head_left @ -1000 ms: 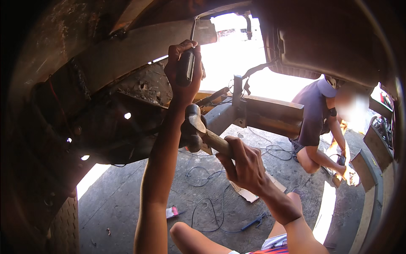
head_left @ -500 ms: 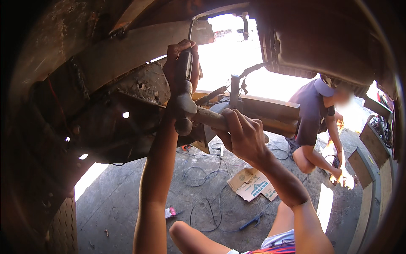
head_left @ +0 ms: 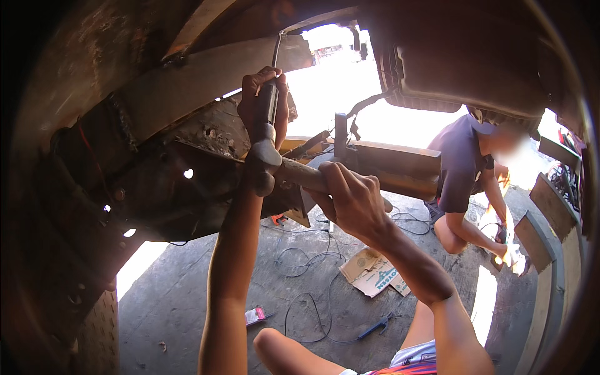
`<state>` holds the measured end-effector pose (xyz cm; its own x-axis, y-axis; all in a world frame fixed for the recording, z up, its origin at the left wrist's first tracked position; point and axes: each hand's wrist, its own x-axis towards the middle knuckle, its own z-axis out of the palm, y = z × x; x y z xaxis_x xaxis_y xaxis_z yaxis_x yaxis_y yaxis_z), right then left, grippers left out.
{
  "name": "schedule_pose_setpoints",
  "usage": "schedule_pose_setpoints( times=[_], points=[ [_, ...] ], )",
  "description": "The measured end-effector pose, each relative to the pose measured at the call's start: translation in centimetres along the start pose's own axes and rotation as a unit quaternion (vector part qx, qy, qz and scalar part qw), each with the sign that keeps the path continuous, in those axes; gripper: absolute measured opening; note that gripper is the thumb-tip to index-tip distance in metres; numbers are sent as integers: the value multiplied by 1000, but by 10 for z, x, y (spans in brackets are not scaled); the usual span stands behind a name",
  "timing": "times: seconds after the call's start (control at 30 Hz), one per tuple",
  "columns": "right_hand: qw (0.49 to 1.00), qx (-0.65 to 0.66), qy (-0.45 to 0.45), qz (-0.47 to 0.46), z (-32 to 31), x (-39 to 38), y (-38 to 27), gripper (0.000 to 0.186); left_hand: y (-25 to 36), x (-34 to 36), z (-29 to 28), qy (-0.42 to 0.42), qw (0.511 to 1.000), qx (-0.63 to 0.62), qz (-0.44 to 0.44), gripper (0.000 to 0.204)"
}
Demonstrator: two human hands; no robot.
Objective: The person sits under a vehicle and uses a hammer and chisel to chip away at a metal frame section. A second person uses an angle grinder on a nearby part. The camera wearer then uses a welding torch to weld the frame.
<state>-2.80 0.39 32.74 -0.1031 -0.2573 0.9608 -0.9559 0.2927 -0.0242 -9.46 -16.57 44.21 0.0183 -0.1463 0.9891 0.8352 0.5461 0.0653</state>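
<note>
My left hand (head_left: 248, 109) is raised and wrapped around the dark handle of a screwdriver-like tool (head_left: 267, 103). Its thin metal shaft points up to the edge of a metal frame (head_left: 322, 19), where the tip meets or nearly meets it. In my right hand (head_left: 356, 200) is a ball-peen hammer (head_left: 303, 175), gripped partway along its wooden handle. One face of the hammer head lies at the lower end of the tool's handle, seemingly touching it. The rounded end of the head hangs below, in front of my left forearm.
Rusty metal beams (head_left: 156, 94) surround my arms on the left and above. A box-shaped metal bar (head_left: 394, 164) crosses behind my right hand. Cables (head_left: 306, 259), torn cardboard (head_left: 374, 273) and a blue-handled tool (head_left: 375, 327) lie on the concrete. To the right a person (head_left: 465, 169) crouches beside bright light.
The view has shifted slightly, so both hands appear a little further left. The hammer head stays at the tool's handle end, and both grips are unchanged.
</note>
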Motion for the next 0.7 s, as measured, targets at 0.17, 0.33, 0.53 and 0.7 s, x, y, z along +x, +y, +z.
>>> schedule_pose_setpoints(
  times=[0.17,0.33,0.53,0.7],
  points=[
    [999,31,0,-12,-10,-17,-19,31,3,-3,-4,-38,998,17,42,21],
    [999,37,-1,7,-14,-26,-18,31,0,-3,-2,-25,999,12,19,19],
    [999,40,-7,31,-18,-28,-15,31,0,1,2,-15,1000,-20,8,21],
    [1000,23,4,14,-16,-28,-17,32,2,2,3,-17,1000,-10,0,23]
  ],
)
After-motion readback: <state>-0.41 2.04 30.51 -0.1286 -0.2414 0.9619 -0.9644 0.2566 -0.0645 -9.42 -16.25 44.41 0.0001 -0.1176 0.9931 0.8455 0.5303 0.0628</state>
